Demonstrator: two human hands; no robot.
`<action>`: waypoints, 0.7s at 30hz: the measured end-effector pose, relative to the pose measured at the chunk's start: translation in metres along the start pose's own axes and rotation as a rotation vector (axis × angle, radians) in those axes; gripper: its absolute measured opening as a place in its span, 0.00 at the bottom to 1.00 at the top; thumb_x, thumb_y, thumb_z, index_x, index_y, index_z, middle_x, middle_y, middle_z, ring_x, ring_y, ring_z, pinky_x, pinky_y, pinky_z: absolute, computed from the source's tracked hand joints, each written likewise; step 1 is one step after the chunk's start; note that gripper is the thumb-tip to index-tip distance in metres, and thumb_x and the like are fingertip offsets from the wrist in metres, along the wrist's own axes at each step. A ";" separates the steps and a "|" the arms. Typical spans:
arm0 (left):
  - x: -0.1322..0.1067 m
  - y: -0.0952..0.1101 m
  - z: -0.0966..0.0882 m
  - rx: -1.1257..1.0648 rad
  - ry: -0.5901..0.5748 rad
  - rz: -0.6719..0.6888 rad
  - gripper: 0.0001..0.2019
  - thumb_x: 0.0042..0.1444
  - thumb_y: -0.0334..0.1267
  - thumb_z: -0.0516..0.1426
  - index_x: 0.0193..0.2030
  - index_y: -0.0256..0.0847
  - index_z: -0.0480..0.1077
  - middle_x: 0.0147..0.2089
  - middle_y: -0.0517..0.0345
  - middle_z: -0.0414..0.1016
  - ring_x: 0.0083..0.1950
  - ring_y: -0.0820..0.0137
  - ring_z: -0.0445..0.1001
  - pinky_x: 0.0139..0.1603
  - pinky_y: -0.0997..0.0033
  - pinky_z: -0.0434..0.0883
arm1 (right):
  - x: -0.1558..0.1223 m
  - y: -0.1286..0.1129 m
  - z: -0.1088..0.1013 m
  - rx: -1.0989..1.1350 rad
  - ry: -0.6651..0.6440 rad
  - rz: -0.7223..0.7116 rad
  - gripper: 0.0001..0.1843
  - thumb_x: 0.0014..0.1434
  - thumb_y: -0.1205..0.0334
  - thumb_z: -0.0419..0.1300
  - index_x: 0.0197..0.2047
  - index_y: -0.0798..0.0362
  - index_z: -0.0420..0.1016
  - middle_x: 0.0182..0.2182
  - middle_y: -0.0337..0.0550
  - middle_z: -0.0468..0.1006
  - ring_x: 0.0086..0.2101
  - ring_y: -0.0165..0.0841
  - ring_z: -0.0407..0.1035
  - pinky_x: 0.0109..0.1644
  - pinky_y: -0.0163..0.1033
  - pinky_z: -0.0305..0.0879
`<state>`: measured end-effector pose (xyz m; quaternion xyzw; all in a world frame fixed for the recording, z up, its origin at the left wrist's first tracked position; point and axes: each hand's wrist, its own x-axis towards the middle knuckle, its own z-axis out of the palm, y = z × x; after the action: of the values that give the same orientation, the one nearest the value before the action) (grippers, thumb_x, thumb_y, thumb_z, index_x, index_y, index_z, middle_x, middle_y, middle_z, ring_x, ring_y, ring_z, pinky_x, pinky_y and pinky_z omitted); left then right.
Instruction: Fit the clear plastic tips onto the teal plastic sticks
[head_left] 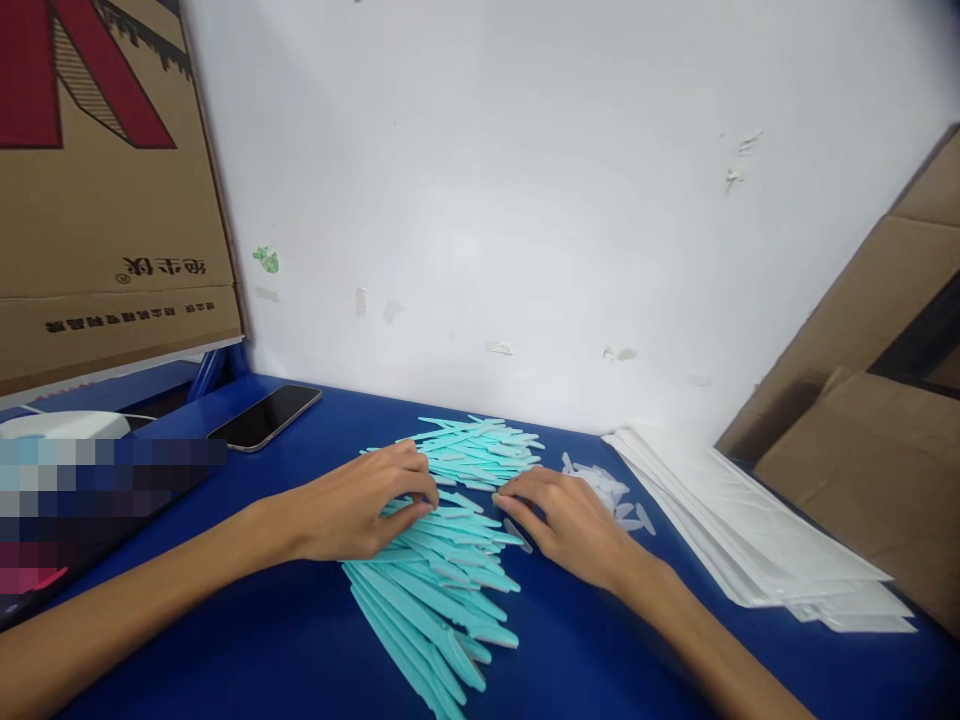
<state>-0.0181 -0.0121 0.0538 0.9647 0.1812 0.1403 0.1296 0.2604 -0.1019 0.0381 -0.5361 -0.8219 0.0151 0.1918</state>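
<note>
A pile of several long teal plastic sticks (442, 590) lies fanned out on the blue table (300, 640). My left hand (360, 505) rests palm down on the left side of the pile, fingers curled and pressing on the sticks. My right hand (562, 520) lies at the pile's right edge, fingertips pinched low on a small clear cap (517, 533) beside the sticks. A small heap of clear plastic caps (611, 492) sits just behind my right hand.
A stack of white flat bags (757, 540) lies at the right. Cardboard boxes stand at the far right (862, 400) and upper left (97, 200). A dark phone (264, 416) lies at the back left, against the white wall.
</note>
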 end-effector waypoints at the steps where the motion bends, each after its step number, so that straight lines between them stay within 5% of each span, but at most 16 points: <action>1: 0.001 -0.002 0.001 0.015 0.022 -0.008 0.12 0.73 0.40 0.51 0.47 0.44 0.76 0.43 0.56 0.76 0.46 0.64 0.71 0.64 0.58 0.63 | 0.001 0.000 0.001 -0.008 0.016 -0.011 0.17 0.75 0.56 0.50 0.48 0.48 0.81 0.43 0.40 0.85 0.44 0.38 0.76 0.48 0.42 0.67; 5: 0.003 -0.018 0.005 0.144 0.109 -0.035 0.16 0.75 0.41 0.47 0.49 0.42 0.76 0.45 0.52 0.75 0.46 0.63 0.70 0.47 0.65 0.66 | 0.002 -0.001 0.008 -0.009 0.022 -0.086 0.18 0.76 0.58 0.49 0.60 0.48 0.76 0.52 0.42 0.82 0.52 0.39 0.73 0.57 0.45 0.67; 12: 0.002 -0.046 0.011 0.244 0.053 -0.096 0.08 0.71 0.38 0.55 0.48 0.44 0.76 0.49 0.54 0.73 0.47 0.63 0.71 0.45 0.67 0.65 | 0.000 0.002 0.014 -0.041 0.015 -0.099 0.19 0.77 0.60 0.46 0.61 0.49 0.75 0.48 0.46 0.83 0.50 0.41 0.74 0.54 0.46 0.69; 21: 0.002 -0.043 0.012 0.199 0.006 -0.110 0.06 0.71 0.38 0.56 0.50 0.44 0.74 0.50 0.54 0.73 0.48 0.63 0.72 0.42 0.69 0.64 | 0.002 0.001 0.017 -0.023 0.030 -0.083 0.17 0.75 0.62 0.50 0.59 0.49 0.76 0.48 0.45 0.83 0.48 0.40 0.75 0.54 0.45 0.69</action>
<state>-0.0263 0.0253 0.0304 0.9610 0.2473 0.1173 0.0400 0.2552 -0.0967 0.0221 -0.5040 -0.8406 -0.0105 0.1982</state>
